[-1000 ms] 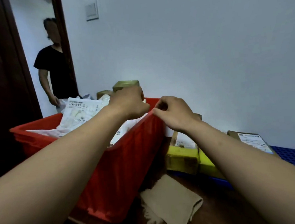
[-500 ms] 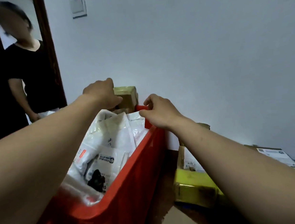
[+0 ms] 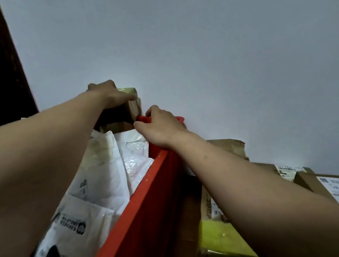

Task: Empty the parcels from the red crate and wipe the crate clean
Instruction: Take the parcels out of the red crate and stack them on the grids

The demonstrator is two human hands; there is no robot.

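Reached further over crate [image 3: 142,211]; gripping box [image 3: 133,105] at its far end with left hand [image 3: 109,94], its far corner with right hand [image 3: 160,127]

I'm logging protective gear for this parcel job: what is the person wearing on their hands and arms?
The left hand and right hand are bare: no gloves, and no watch, band or ring on the parts that show. The left forearm and right forearm are uncovered as far as the frame's edge, so no sleeve is in view.

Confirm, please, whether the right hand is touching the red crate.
Touching. The head view shows the right hand with its fingers curled round the far corner rim of the red crate.
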